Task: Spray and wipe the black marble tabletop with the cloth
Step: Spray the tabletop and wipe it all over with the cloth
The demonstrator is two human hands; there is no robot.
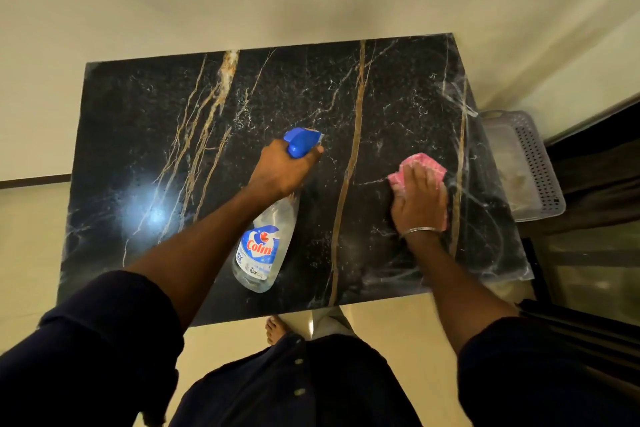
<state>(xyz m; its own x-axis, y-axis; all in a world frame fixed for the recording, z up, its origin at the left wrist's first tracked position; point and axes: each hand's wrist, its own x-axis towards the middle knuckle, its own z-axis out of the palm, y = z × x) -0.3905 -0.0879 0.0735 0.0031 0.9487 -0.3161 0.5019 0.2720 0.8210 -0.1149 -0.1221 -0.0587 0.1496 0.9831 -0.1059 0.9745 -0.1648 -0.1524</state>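
Note:
The black marble tabletop (145, 135) with gold and white veins fills the middle of the head view. My left hand (282, 168) grips the neck of a clear spray bottle (261, 250) with a blue trigger head, held tilted over the table's centre, nozzle pointing away from me. My right hand (420, 199) lies flat with straight fingers on a pink cloth (420, 163), pressing it onto the right part of the tabletop. Wet streaks show near the table's right edge.
A pale perforated plastic basket (535, 156) stands beside the table's right edge. Dark furniture (595, 246) lies further right. A cream wall runs behind the table, and pale floor shows at the left and near edge, where my bare foot (275, 329) stands.

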